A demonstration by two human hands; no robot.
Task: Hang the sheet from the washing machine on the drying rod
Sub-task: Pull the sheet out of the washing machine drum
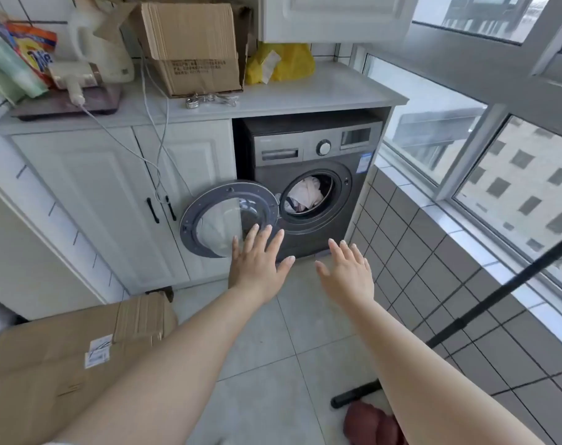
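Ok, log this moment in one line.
phase: reaching | left hand: open, empty | right hand: open, empty | washer door: open | sheet: in drum

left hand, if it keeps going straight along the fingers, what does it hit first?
Probably the open washer door: the left hand has flat, spread, empty fingers aimed at the door's lower right rim. Depth from one view is unclear, so it might pass on to the washing machine front.
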